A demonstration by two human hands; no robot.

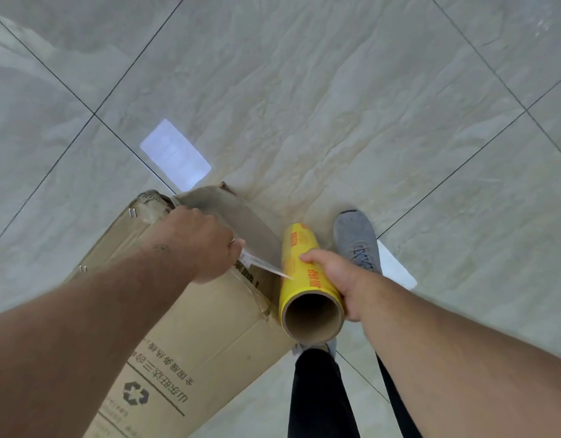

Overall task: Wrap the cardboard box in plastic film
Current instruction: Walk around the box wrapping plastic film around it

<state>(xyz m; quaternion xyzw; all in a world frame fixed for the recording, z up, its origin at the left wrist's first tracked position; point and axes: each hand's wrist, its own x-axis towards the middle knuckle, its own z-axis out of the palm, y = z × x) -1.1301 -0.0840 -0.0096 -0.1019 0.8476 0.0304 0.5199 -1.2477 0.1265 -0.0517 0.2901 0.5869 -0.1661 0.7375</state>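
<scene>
box [190, 336]: on floor [367, 90], long axis near-left to far-right
left hand [197, 245]: fingers curled, pinning film [241, 229] to box top
right hand [336, 273]: grips roll [304, 279], just right of box
film: taut between hands; roll axis runs across the box's length

Light: bright, even, soft.
Glare: a rectangular reflection is seen on the floor tiles [336, 90], left of centre.
Edges: tile joints are splayed outward.
</scene>
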